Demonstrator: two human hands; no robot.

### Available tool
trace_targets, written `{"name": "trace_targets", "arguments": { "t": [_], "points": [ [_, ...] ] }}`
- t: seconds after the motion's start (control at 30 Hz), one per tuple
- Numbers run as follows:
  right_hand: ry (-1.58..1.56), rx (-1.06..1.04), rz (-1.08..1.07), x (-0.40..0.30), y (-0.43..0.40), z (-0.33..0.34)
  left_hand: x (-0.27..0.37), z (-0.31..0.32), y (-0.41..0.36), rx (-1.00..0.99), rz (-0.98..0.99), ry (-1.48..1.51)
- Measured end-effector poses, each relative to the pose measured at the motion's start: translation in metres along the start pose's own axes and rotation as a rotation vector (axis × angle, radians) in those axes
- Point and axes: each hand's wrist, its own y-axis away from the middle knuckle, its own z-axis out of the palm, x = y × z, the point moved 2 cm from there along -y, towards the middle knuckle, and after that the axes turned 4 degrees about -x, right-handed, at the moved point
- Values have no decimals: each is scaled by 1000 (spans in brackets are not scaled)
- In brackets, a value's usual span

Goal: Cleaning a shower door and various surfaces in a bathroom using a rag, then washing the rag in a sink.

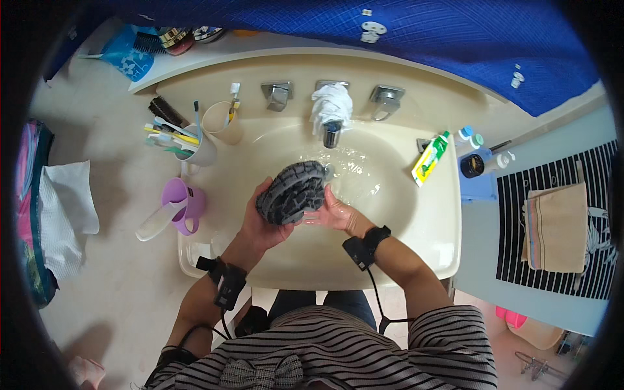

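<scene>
My left hand [263, 229] holds a soft grey and black patterned cloth item [292, 192] from its left and lower side, above the basin. The cloth is bunched into a cupped shape, and its exact kind is hard to make out. Close against its lower right edge is my right hand [336, 212], wet, with thumb and fingers spread; some fingertips are hidden by the cloth. The faucet [331, 134], wrapped in white cloth [332, 105], stands just beyond. Shallow water glints in the cream sink [438, 234].
Left of the basin stand a cup of toothbrushes [202, 151], a beige cup [222, 122] and a purple mug [187, 204]. Two metal tap handles flank the faucet. Toothpaste [431, 158] lies on the right rim, near several bottles. Cables hang from both wrist devices.
</scene>
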Motion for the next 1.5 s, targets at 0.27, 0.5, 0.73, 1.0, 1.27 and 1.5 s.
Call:
{"name": "trace_targets", "arguments": {
  "t": [0.27,0.5,0.73,1.0,1.27,1.5],
  "points": [
    [-273,-391,-475,-53,54,86,-49,27,-10,-302,-66,-77],
    [381,77,-346,-102,84,104,-72,24,-13,-305,-128,-344],
    [942,535,-235,-116,80,113,-64,29,-45,222,19,-1518],
    [1480,941,-126,-93,55,88,-67,7,-55,658,102,-2338],
    [675,459,99,-82,51,51,-66,16,-38,627,66,-1999],
    [36,590,-79,-83,78,64,-47,38,22,240,-156,-629]
  ]
}}
